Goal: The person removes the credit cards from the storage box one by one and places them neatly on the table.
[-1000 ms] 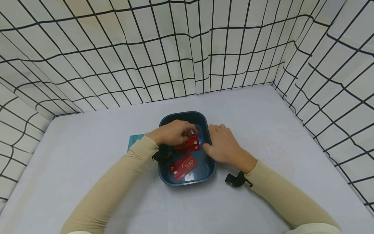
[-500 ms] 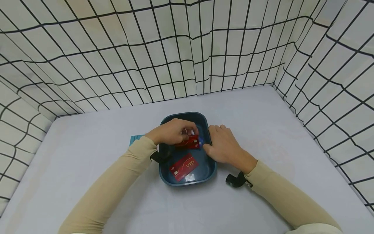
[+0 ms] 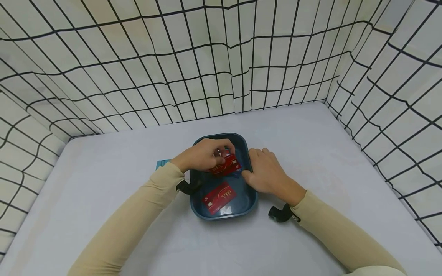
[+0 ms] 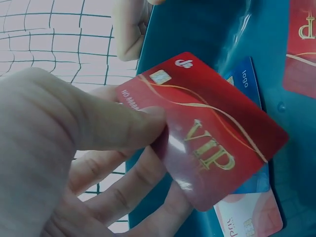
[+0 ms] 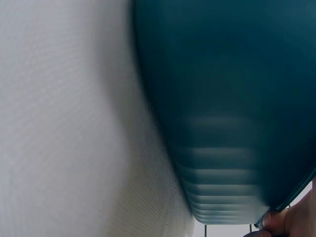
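Observation:
My left hand (image 3: 207,154) is over the dark blue plastic tray (image 3: 246,205) and pinches a red VIP card (image 4: 212,123) between thumb and fingers. In the left wrist view the card is tilted, its gold lettering and chip facing the camera. Behind it a blue card (image 4: 247,81) and a white and pink card (image 4: 249,215) lie in the tray, partly covered. A second red VIP card (image 3: 219,197) lies flat in the tray's near half. My right hand (image 3: 265,172) grips the tray's right rim, with the thumb at the inner edge.
A light blue card (image 3: 161,163) lies on the white table (image 3: 114,172) left of the tray, partly hidden by my left forearm. Black wire grid panels (image 3: 193,65) stand along the back and both sides of the table.
The red card in my left hand has been lifted and turned slightly, uncovering more of the blue card beneath. My right hand has stayed on the tray's rim.

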The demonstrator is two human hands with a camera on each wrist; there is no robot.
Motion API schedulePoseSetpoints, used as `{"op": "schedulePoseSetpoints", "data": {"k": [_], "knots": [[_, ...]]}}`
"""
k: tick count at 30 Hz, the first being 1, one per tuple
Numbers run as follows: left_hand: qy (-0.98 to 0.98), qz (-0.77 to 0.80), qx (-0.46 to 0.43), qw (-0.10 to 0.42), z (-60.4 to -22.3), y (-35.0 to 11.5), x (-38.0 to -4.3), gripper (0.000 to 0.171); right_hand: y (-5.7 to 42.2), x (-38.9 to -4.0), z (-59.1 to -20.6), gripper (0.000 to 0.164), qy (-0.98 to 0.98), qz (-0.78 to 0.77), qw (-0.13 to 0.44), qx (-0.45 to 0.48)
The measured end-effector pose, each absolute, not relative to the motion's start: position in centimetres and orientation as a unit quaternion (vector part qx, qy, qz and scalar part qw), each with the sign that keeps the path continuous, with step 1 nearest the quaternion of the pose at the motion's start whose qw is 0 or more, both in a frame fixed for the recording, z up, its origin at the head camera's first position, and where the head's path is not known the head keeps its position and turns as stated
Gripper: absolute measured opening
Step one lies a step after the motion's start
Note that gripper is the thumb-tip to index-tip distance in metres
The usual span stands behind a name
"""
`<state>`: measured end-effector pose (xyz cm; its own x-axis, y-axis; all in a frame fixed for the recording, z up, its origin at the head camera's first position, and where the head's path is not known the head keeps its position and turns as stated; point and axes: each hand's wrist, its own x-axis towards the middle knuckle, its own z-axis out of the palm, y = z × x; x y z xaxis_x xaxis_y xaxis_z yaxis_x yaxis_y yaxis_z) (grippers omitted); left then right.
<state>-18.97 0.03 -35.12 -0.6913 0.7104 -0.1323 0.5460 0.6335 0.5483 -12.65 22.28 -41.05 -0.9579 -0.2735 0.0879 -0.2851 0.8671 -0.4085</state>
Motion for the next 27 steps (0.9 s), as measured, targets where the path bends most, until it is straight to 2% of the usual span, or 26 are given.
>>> {"op": "schedulePoseSetpoints", "data": {"k": [14,27], "knots": [[0.881,0.302,0.332,0.151,-35.1,-0.7,-18.1,0.032,22.2,-12.5,-41.1,0.028,-0.968,0.205,0.016,0.144],[0.869,0.377,0.275,0.164,-34.9,-0.9,-17.1,0.032,22.2,-12.6,-41.0,0.026,-0.97,0.197,0.013,0.142]]}}
